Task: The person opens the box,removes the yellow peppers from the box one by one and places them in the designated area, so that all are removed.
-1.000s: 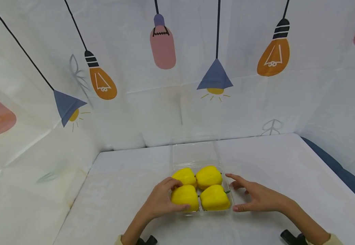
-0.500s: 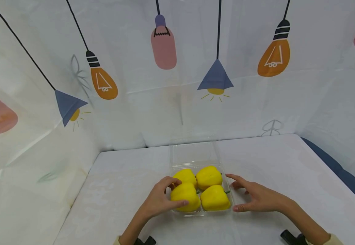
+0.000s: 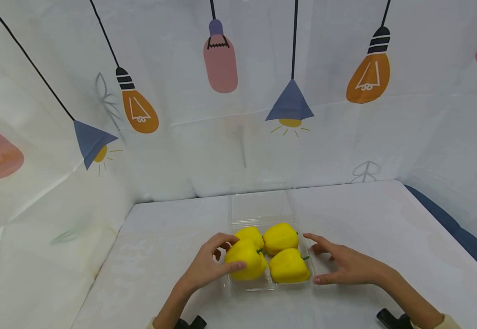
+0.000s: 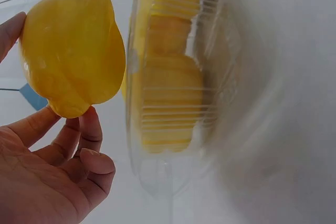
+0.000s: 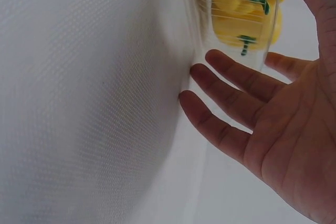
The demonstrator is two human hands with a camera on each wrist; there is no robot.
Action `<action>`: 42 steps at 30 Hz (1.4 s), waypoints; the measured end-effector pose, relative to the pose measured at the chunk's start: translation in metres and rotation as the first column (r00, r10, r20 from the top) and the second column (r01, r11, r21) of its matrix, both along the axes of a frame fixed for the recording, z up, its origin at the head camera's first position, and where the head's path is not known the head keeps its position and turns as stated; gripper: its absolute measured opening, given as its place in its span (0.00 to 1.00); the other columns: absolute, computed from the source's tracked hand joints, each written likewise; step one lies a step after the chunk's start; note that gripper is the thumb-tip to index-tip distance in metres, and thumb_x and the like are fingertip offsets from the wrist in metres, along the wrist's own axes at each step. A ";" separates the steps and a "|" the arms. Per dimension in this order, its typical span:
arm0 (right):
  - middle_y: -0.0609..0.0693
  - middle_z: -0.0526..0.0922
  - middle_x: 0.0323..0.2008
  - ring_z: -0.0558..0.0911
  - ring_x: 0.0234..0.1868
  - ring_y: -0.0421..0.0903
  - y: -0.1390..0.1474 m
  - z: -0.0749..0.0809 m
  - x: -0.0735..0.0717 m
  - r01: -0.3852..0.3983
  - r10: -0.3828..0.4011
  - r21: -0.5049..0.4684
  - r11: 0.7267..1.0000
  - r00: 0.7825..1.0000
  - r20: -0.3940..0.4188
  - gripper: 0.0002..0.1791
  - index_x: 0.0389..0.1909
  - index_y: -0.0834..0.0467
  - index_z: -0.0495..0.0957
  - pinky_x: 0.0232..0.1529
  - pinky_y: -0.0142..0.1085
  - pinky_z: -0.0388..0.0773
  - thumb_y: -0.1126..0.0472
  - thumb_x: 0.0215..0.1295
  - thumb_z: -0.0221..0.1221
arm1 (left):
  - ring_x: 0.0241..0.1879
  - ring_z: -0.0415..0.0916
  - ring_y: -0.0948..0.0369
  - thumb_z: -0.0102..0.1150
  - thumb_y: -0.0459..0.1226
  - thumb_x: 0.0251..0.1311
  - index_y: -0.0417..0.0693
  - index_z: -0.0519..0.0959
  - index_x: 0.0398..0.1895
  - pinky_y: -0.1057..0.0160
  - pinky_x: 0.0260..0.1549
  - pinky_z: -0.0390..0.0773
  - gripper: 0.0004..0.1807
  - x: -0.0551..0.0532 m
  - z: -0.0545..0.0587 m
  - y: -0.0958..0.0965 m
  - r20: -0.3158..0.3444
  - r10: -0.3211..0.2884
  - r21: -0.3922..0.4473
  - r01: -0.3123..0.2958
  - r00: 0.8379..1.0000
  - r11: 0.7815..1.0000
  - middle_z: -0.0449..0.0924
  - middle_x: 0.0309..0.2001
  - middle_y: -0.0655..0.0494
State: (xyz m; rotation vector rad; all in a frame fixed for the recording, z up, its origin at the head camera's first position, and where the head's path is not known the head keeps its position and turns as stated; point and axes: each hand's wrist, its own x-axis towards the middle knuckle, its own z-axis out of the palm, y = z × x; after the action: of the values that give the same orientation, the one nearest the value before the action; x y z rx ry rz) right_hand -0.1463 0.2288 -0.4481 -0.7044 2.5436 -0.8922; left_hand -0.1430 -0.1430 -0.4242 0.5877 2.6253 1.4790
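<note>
My left hand point(image 3: 209, 262) grips a yellow bell pepper point(image 4: 73, 48) between thumb and fingers. In the left wrist view this pepper is lifted above the rim of a clear plastic clamshell box point(image 4: 168, 85). The box lies with its lid point(image 3: 260, 206) folded back, away from me. Three other yellow peppers sit in it: one at back left point(image 3: 249, 234), one at back right point(image 3: 281, 238) and one at front right point(image 3: 289, 266). Beside the box's right wall my right hand point(image 3: 345, 264) rests with fingers spread, its fingertips close to the plastic and nothing in its grasp.
The box stands on a white-covered table point(image 3: 168, 228). Behind and to the left hangs a white sheet point(image 3: 180, 151) printed with lamps and bulbs. A dark blue edge point(image 3: 460, 228) shows past the table's right side.
My left hand has raised the front-left pepper out of its place and drawn it slightly left, and its green stem now shows. The right hand has stayed put.
</note>
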 end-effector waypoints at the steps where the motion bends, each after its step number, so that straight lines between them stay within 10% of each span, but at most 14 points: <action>1: 0.49 0.73 0.58 0.73 0.56 0.50 0.000 0.000 0.000 0.000 0.000 0.001 1.000 1.000 0.000 0.54 0.73 0.43 0.43 0.49 0.45 0.76 0.38 0.51 0.65 | 0.41 0.71 0.61 0.71 0.51 0.46 0.65 0.74 0.50 0.59 0.36 0.72 0.26 0.000 0.001 -0.001 0.000 0.005 0.002 -0.005 1.000 1.000 0.75 0.46 0.69; 20: 0.49 0.72 0.58 0.73 0.56 0.50 0.000 -0.001 0.000 0.008 -0.008 0.002 1.000 1.000 0.009 0.54 0.73 0.42 0.43 0.49 0.46 0.75 0.38 0.51 0.65 | 0.41 0.69 0.57 0.74 0.51 0.42 0.60 0.72 0.48 0.65 0.33 0.69 0.29 -0.005 0.007 -0.035 -0.019 0.233 0.041 -0.232 0.972 0.972 0.74 0.44 0.61; 42: 0.49 0.73 0.58 0.73 0.57 0.51 0.000 -0.001 0.000 0.007 -0.007 0.007 1.000 1.000 -0.002 0.54 0.73 0.42 0.42 0.49 0.47 0.75 0.38 0.51 0.65 | 0.42 0.67 0.57 0.68 0.63 0.40 0.48 0.72 0.54 0.60 0.39 0.70 0.42 -0.014 -0.011 -0.049 -0.070 0.493 -0.091 -0.497 0.867 0.863 0.71 0.48 0.54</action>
State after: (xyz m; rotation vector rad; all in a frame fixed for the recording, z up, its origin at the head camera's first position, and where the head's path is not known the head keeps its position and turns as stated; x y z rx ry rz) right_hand -0.1460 0.2291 -0.4495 -0.6955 2.5511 -0.8844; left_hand -0.1571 -0.1915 -0.4354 -0.0868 3.0178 1.4227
